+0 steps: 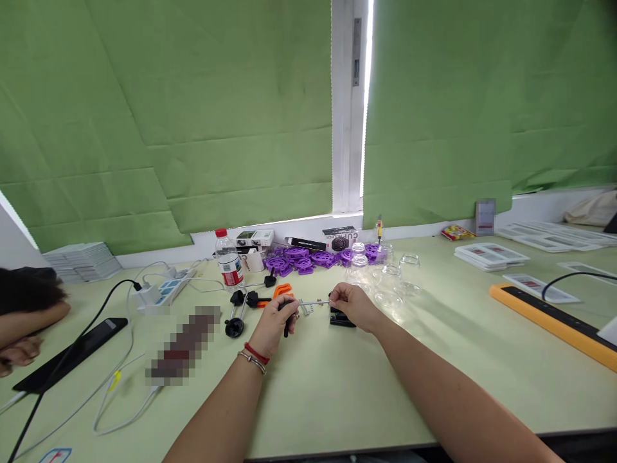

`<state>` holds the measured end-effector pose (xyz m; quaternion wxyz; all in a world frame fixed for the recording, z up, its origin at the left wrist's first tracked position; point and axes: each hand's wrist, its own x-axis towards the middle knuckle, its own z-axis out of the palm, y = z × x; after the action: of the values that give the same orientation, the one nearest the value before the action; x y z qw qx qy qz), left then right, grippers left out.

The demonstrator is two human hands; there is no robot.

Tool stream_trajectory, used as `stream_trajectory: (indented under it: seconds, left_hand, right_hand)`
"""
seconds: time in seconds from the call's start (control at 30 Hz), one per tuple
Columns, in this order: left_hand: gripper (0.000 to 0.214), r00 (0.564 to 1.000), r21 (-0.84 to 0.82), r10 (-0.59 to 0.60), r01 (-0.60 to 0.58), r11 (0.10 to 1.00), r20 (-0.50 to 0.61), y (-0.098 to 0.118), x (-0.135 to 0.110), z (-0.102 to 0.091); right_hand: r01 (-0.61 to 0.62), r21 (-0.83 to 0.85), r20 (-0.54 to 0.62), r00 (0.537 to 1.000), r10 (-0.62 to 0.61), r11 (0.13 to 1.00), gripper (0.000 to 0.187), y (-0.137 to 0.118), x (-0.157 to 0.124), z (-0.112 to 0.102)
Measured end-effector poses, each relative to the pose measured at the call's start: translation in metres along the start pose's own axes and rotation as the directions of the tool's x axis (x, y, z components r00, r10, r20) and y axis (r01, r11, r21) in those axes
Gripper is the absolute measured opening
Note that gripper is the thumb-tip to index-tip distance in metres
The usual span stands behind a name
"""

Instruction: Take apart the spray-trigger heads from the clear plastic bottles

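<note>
My left hand [274,321], wearing a red cord and a bangle, is closed around a black part [287,326]. A thin metal rod [313,302] extends from it towards my right hand [353,306], whose fingertips pinch the far end. Under my right hand lies a black plastic piece [342,320]. Small metal hardware [305,310] rests on the table just behind the rod. Left of my hands are orange clips [283,290] and black-ended metal rods with a round black foot [234,328]. Whether the rod is fixed in the black part cannot be seen.
Purple plastic parts [299,262] and clear cups [388,280] stand behind my hands. A red-capped bottle [230,267], power strip [173,287] and cables are at left, near another person's resting arm [38,318]. An orange-edged device [554,325] lies right.
</note>
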<state>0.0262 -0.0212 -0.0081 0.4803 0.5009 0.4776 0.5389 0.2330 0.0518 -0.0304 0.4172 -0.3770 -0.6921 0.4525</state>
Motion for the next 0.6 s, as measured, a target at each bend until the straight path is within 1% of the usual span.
stream_trajectory:
  seconds: [0.23,0.4,0.6]
  left_hand:
    - [0.030,1.000,0.006,0.007,-0.007,1.000,-0.001,-0.0008,0.0005,-0.0002]
    - [0.031,1.000,0.002,-0.015,0.015,1.000,-0.009,0.0017,-0.0006,0.0009]
    - [0.032,1.000,-0.027,-0.016,0.016,0.999,-0.005,0.0014,-0.0004,0.0008]
  right_hand:
    - [-0.020,0.040,0.025,1.000,0.019,0.999,0.018,-0.0048,-0.0011,0.0003]
    - [-0.027,-0.014,0.004,1.000,0.027,1.000,0.015,-0.0040,-0.0013,-0.0011]
    - [-0.043,-0.067,0.011,0.999,0.044,0.997,0.018,-0.0053,-0.0022,-0.0013]
